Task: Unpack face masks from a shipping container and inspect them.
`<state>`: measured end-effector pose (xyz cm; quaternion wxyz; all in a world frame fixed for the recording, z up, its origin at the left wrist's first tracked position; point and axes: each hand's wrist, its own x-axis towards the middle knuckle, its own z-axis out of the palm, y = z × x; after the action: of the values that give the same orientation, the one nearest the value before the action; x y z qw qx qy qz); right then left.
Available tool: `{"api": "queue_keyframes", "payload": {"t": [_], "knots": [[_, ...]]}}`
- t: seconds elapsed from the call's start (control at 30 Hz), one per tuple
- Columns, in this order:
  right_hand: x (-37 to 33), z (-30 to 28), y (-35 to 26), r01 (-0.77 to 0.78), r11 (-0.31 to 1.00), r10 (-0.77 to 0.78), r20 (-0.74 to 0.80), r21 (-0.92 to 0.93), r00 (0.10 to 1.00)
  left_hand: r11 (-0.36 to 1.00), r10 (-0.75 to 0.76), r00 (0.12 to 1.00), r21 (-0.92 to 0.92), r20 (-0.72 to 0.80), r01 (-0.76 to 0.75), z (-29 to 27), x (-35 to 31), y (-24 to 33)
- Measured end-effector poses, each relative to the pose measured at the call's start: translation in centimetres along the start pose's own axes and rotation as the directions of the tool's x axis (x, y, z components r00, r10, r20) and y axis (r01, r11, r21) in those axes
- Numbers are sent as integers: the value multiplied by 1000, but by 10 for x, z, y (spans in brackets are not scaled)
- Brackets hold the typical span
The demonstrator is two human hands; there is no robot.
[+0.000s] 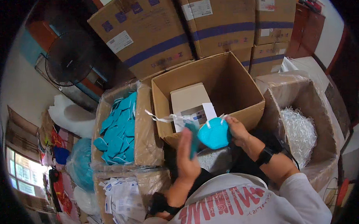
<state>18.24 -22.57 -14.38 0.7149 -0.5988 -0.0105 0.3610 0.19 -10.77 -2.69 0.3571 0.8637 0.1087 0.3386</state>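
In front of my body, my right hand (pixel 238 130) pinches a turquoise cup-shaped face mask (pixel 214 133) by its right edge. Short white straps show along that mask's top. A second teal mask (pixel 193 136), seen nearly edge-on and smeared by motion, is in my left hand (pixel 185 155). White straps (pixel 162 117) trail from it to the left. Both masks are over the near side of an open cardboard carton (pixel 241 84). Inside the carton stands a smaller tan box (pixel 190 96) with a white flap at its front.
At left, a plastic-lined box (pixel 147 146) holds teal mask pieces (pixel 118 128). Below it lie white printed packets (pixel 123 199). The right box (pixel 327 146) contains thin white strips (pixel 299 135). Large closed cartons (pixel 219 17) stand behind; a black fan (pixel 71 58) is at far left.
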Motion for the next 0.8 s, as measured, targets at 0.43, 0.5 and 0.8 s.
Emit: {"api": "queue_keyframes", "payload": {"t": [0.43,0.5,0.8], "knots": [[-83,100,-82,-77,992,35,375,100,926,693,-344,925,-621,162,367,16,-28,-34],[-81,99,-75,110,994,-99,438,-1,893,720,-395,904,-557,161,414,10,-19,-32],[-76,114,-108,879,44,-545,726,-475,419,752,-496,857,-425,140,505,-14,-18,-48]]}}
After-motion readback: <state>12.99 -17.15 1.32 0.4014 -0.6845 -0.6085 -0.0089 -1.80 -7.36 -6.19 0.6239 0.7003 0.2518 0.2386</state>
